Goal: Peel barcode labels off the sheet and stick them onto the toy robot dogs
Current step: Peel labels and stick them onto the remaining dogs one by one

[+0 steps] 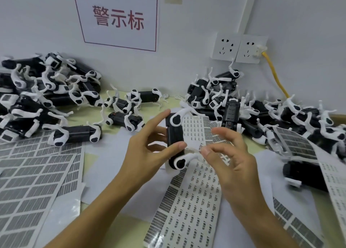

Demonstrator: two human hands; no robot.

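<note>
- A toy dog (pixel 175 141) is held above the worktop (pixel 116 227) by the left hand (pixel 144 150): thumb across the black body near its lower end, fingers curled behind, index finger up along the top edge.
- The right hand (pixel 230 163) is just beside the dog, with fingers loosely curled and thumb and forefinger drawn together. A small pale label (pixel 202 147) appears to be pinched at their tips; blur prevents certainty.
- Judged step: the label is about to be stuck to the dog's body.
- For a clean result, the dog should be kept steady, one edge laid down first, then the label smoothed flat with the thumb; the white legs (pixel 189 156) should be avoided.
- A long label sheet (pixel 189 210) lies under both hands. Larger barcode sheets (pixel 31 182) are spread at left and right.
- Piles of dogs lie at left (pixel 41 97) and right (pixel 262 112), against the wall.
- Wall sockets (pixel 239 48) with a yellow cable (pixel 275 73) are well apart.
- The dog's own legs crowd the sticking area.
</note>
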